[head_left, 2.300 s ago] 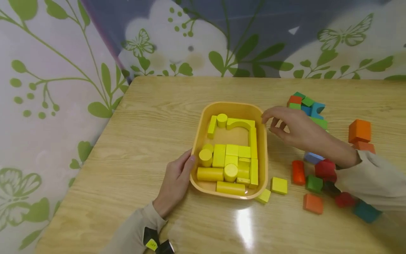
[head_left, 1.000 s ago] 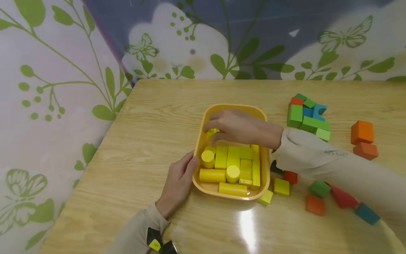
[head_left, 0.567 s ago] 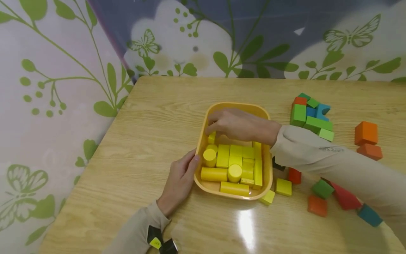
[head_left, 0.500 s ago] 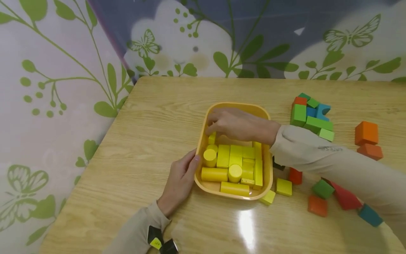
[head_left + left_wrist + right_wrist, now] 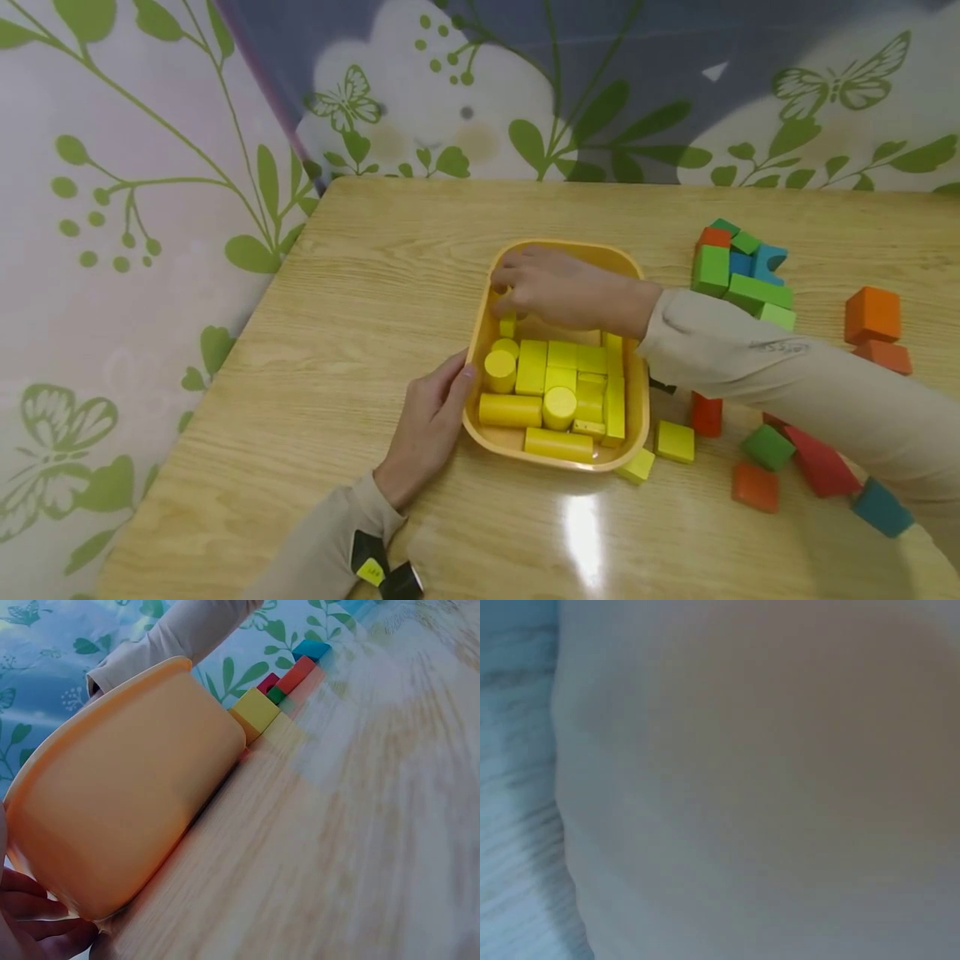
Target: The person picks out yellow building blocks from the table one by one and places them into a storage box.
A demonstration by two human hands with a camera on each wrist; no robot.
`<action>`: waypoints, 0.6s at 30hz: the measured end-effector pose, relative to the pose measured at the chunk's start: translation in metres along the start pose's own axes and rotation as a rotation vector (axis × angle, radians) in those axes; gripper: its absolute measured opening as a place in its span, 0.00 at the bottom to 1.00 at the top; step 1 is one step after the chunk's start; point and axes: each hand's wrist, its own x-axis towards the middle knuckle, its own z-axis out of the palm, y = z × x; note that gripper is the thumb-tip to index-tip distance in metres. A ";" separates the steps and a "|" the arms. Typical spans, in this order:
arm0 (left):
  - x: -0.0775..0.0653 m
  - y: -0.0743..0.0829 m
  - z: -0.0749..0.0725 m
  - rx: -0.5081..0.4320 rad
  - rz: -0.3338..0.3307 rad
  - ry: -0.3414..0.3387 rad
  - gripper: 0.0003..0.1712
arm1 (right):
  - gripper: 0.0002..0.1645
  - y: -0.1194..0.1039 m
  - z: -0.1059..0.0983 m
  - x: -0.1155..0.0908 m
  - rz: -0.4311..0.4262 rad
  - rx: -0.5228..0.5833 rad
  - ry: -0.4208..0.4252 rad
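A yellow plastic bin (image 5: 557, 460) holding several yellow blocks stands on the table. My left hand (image 5: 427, 425) grips its left side, thumb at the rim; in the left wrist view, curled fingers (image 5: 52, 926) lie against the bin's lower corner. Reaching in from the right, my right hand (image 5: 558, 287) is at the bin's far left corner. Its curled fingers pinch a narrow yellow block (image 5: 507, 325), mostly hidden beneath them. Nearer me lie yellow cylinders (image 5: 511, 410) and a row of flat yellow blocks (image 5: 532, 367). A sleeve fills most of the right wrist view.
Two yellow blocks (image 5: 675, 442) lie beside the bin's near right corner. Farther right are a green block (image 5: 768, 447), an orange block (image 5: 755, 487) and a teal block (image 5: 882, 506). A green and blue cluster (image 5: 757, 292) sits behind the right forearm, with orange blocks (image 5: 872, 314) beyond.
My right hand has moved left from outside the bin's right rim into its far left corner, over the narrow block. The left hand keeps its place on the bin.
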 end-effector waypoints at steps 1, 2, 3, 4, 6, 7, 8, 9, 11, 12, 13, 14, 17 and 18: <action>0.000 0.000 0.000 -0.001 0.000 -0.002 0.23 | 0.10 0.000 0.001 0.000 0.002 -0.017 -0.010; 0.000 0.000 0.000 -0.001 0.001 -0.003 0.23 | 0.09 -0.001 0.001 0.001 0.004 -0.033 -0.023; 0.000 0.000 0.000 0.000 0.001 -0.002 0.23 | 0.09 -0.001 0.002 0.001 0.004 -0.046 -0.034; 0.000 0.000 0.000 0.001 0.000 -0.001 0.23 | 0.09 -0.002 0.003 0.001 0.005 -0.050 -0.046; -0.001 0.000 0.000 0.001 0.001 -0.001 0.23 | 0.09 -0.003 0.006 0.002 0.012 -0.047 -0.061; -0.001 0.000 0.000 0.000 0.003 0.000 0.23 | 0.09 -0.003 0.007 0.001 0.016 -0.043 -0.067; -0.001 0.000 0.000 -0.002 0.005 0.002 0.22 | 0.09 -0.004 0.009 0.001 0.017 -0.040 -0.068; -0.001 0.000 0.000 -0.004 0.006 0.003 0.22 | 0.10 -0.004 0.010 0.001 0.019 -0.037 -0.069; -0.001 0.000 0.000 -0.006 0.011 0.004 0.22 | 0.10 -0.004 0.012 0.001 0.022 -0.031 -0.072; -0.001 0.000 0.000 -0.006 0.011 0.004 0.22 | 0.10 -0.004 0.012 0.001 0.022 -0.024 -0.071; -0.001 0.000 0.000 -0.007 0.011 0.004 0.22 | 0.10 -0.004 0.012 0.001 0.018 -0.015 -0.067; -0.001 0.000 0.000 -0.006 0.010 0.003 0.22 | 0.10 -0.003 0.011 0.000 0.025 0.003 -0.063; 0.000 0.001 -0.001 -0.003 0.016 -0.001 0.23 | 0.15 0.002 0.006 -0.003 0.068 0.054 -0.020; 0.000 0.000 -0.001 -0.002 0.016 -0.001 0.23 | 0.18 0.004 0.004 -0.005 0.092 0.069 0.005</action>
